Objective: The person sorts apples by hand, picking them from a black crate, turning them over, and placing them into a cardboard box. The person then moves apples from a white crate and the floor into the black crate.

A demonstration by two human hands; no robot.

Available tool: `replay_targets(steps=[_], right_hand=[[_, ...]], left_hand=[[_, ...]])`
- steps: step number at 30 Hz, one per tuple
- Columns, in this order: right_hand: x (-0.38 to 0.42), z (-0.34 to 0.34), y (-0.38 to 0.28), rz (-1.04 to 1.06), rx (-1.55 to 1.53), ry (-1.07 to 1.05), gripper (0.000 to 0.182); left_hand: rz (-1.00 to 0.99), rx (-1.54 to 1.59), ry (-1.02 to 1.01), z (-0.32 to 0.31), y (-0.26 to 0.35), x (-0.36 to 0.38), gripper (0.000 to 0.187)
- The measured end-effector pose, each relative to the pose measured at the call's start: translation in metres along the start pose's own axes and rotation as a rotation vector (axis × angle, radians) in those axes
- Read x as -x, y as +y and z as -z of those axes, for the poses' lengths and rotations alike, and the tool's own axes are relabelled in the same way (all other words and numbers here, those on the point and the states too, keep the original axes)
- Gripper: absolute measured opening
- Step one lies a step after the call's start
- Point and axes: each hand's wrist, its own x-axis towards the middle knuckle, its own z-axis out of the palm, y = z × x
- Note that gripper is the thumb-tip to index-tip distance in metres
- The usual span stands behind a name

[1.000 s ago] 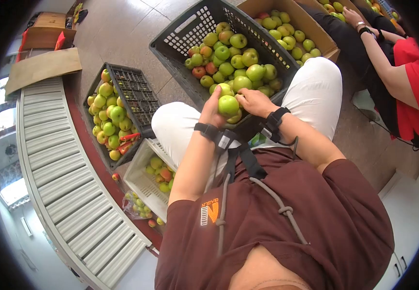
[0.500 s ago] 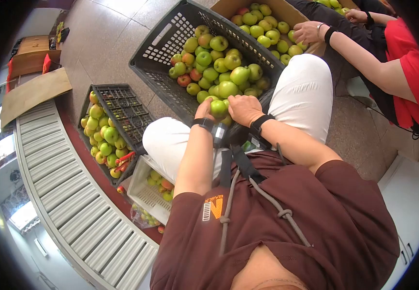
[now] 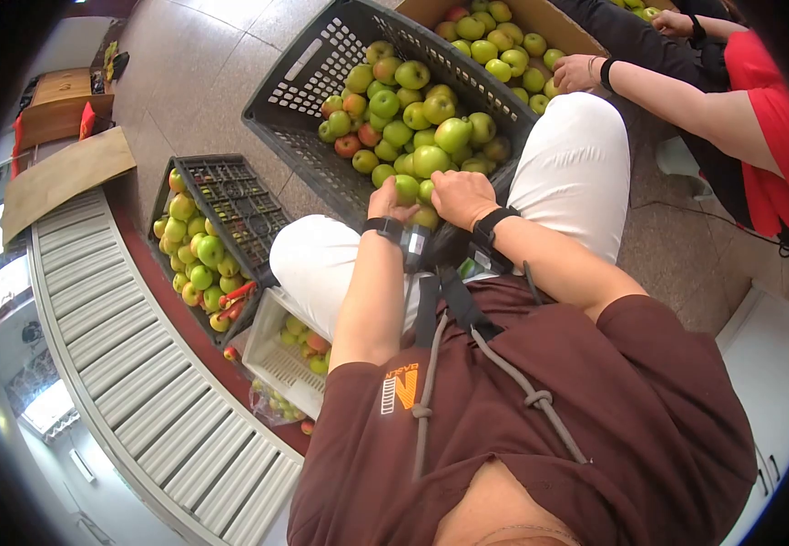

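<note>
A green apple rests against my left hand, whose thumb and fingers curve around its near side. Close on the right, my right hand has its fingers curled beside another green apple; what lies within them is hidden. Both hands are over the near end of a dark plastic crate. Inside it is a pile of green apples, some with a red blush. A yellowish apple shows below and between my hands.
A cardboard box of apples stands at upper right, with a co-worker's hand at its edge. On the left are a black crate and a white basket, both holding apples, beside a curved roller conveyor.
The green apple at my left hand has moved slightly away from me, and my left fingers show below it. The co-worker's near hand has shifted a little.
</note>
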Motion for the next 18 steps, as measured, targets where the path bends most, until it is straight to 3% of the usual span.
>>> replay_targets(steps=[1, 3, 4, 6, 8, 9, 12, 14, 16, 18], right_hand=[[0.001, 0.000, 0.000, -0.004, -0.005, 0.006, 0.015], [0.002, 0.000, -0.001, -0.006, -0.014, 0.034, 0.015], [0.002, 0.000, -0.001, -0.010, -0.015, 0.044, 0.015], [0.000, 0.004, -0.002, -0.098, -0.088, 0.013, 0.020], [-0.007, 0.005, 0.000, -0.160, -0.188, 0.012, 0.022], [-0.011, 0.000, 0.004, -0.183, -0.242, 0.099, 0.021], [-0.041, -0.017, 0.031, -0.468, -0.910, -0.147, 0.019], [-0.051, 0.000, 0.028, -0.760, -1.350, -0.151, 0.013], [-0.060, 0.007, 0.037, -0.788, -1.570, -0.144, 0.011], [-0.072, 0.008, 0.051, -0.765, -1.712, -0.148, 0.008]], left_hand=[[-0.449, -0.573, -0.068, 0.015, -0.002, -0.008, 0.036], [-0.522, -0.570, -0.140, 0.019, -0.001, -0.005, 0.046], [-0.138, -0.003, -0.123, -0.010, 0.017, 0.033, 0.057], [-0.034, 0.108, 0.005, -0.025, 0.028, 0.048, 0.072], [-0.155, 0.127, -0.206, -0.020, 0.037, 0.068, 0.081], [-0.185, 0.146, -0.219, -0.017, 0.043, 0.075, 0.078], [-0.302, 0.310, -0.329, -0.002, 0.059, 0.115, 0.065], [-0.420, 0.391, -0.357, 0.019, 0.066, 0.148, 0.051], [-0.524, 0.473, -0.439, 0.061, 0.068, 0.169, 0.038], [-0.645, 0.473, -0.325, 0.099, 0.062, 0.200, 0.032]])
